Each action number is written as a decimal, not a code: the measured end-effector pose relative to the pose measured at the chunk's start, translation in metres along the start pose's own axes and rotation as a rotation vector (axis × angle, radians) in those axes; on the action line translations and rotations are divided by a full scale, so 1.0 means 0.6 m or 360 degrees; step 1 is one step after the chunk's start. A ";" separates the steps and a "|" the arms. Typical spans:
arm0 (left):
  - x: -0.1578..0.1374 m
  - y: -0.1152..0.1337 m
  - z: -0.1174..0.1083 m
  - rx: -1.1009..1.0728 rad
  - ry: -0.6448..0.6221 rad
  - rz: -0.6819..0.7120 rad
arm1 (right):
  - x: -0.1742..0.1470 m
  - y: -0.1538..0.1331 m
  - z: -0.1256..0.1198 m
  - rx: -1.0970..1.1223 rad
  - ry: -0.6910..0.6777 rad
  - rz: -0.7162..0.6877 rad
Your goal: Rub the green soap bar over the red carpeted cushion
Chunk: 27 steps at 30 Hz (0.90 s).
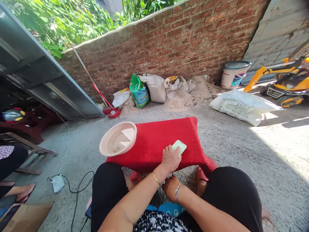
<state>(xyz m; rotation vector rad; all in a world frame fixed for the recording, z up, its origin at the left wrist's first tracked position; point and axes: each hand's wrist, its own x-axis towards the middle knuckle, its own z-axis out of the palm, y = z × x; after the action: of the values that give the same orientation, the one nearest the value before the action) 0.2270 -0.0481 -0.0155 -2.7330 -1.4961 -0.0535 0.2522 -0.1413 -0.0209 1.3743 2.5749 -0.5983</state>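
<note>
On a low table covered with a red cloth, my left hand, gold bracelet at its wrist, is closed on a pale green flat piece with rounded corners and a small dark dot near its far edge. It looks like a phone case, but the exact kind cannot be made out. The thumb lies across its near side. My right hand, with a silver bangle, hangs lower, between my knees at the table's near edge. Its fingers are mostly hidden in shadow. A pale pink basin holding clear water rests on the table's left end.
Beyond the table, sacks and a gravel heap line a brick wall. At right lie a white sack, a bucket and a toy excavator. Cables cross the left floor near another person's foot.
</note>
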 end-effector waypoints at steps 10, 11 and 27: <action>-0.035 -0.128 -0.036 -0.0003 -0.0070 -0.0458 | -0.012 -0.007 -0.022 -0.0104 -0.0132 0.0063; -0.039 -0.144 -0.037 0.0025 -0.0055 -0.0537 | -0.012 -0.008 -0.021 -0.0110 -0.0117 0.0062; -0.068 0.010 -0.016 -0.0055 -0.0086 0.0001 | 0.012 -0.006 0.017 0.0026 -0.0092 -0.0134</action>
<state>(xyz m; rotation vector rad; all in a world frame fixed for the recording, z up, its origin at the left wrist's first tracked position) 0.2097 -0.0859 -0.0079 -2.7834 -1.5214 -0.0058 0.2444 -0.1418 -0.0313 1.2395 2.5986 -0.6638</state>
